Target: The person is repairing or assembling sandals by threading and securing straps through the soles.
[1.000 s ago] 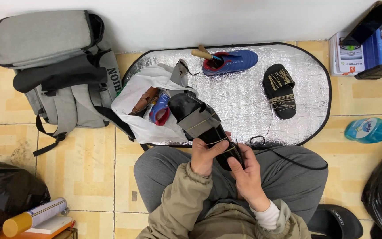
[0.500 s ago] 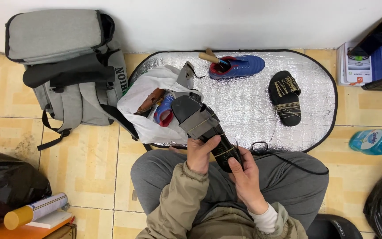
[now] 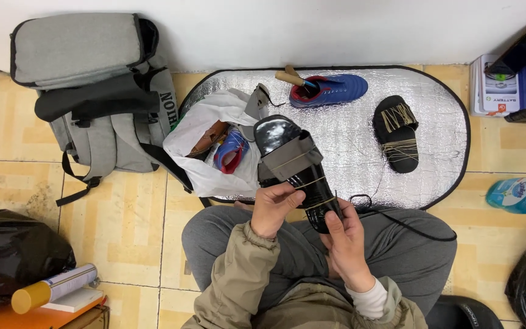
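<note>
Yellowish glazed floor tiles (image 3: pixel 123 219) are seen beneath an oval mat (image 3: pixel 360 140) of crinkled silver foil edged in black. Above its near edge, over grey-trousered knees, a glossy black sandal (image 3: pixel 293 170) with a grey fabric strap is held; tan cord is wound round its sole. The left hand (image 3: pixel 275 207) is closed on the sandal's near left side, and the right hand (image 3: pixel 345 240) grips its near end, thumb pressed on the sole. A second black sandal (image 3: pixel 397 134), bound with tan cord, lies far right on the mat, well apart. A blue shoe (image 3: pixel 330 90), a crumpled white plastic bag (image 3: pixel 205 131) and a grey fabric backpack (image 3: pixel 92 91) are seen farther off.
</note>
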